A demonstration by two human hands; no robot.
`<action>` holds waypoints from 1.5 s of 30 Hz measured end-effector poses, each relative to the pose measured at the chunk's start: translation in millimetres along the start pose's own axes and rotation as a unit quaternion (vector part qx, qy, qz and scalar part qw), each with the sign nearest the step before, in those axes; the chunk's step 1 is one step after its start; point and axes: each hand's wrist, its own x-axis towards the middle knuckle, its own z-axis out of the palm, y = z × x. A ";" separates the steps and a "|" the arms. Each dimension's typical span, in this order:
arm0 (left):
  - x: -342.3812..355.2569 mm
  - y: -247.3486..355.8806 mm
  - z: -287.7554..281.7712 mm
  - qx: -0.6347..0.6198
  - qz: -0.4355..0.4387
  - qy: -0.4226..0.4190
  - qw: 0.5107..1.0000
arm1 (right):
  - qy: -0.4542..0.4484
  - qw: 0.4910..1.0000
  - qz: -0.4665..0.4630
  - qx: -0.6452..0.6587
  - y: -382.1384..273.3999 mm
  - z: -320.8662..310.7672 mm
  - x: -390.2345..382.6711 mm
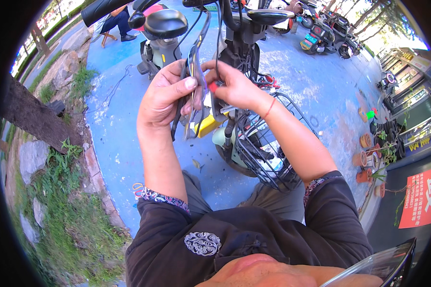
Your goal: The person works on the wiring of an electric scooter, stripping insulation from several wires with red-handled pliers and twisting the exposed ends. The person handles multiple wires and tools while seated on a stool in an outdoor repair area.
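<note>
A bundle of dark cables and wires [193,62] hangs from the handlebar area of an electric scooter [241,45] in front of me. My left hand [167,95] is closed on this bundle, thumb pressed against it. Beside it, my right hand [232,86] has its fingers curled round the wires at about the same height. A small red piece [213,87] shows at the right fingertips; its kind I cannot make out. Below the hands sits a yellow box-shaped part [207,126], partly covered by hanging cables.
A black wire basket [273,162] stands below my right forearm. Another scooter's mirror [166,24] is ahead on the left. Parked scooters [325,33] line the far right. Potted plants [363,174] edge the right side; a tree trunk [33,110] and rocks [33,160] lie left.
</note>
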 end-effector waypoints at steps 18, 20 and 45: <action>24.9 -24.6 -11.6 0.337 -0.078 0.149 0.926 | 0.249 0.962 0.030 0.106 -31.3 27.0 -12.8; 24.1 -23.1 -13.6 0.345 -0.068 0.147 0.924 | 0.251 0.959 0.023 0.128 -30.0 27.1 -16.4; 11.3 -2.0 -15.0 0.178 -0.097 0.076 0.976 | 0.107 0.926 0.127 0.340 -37.7 25.6 -72.0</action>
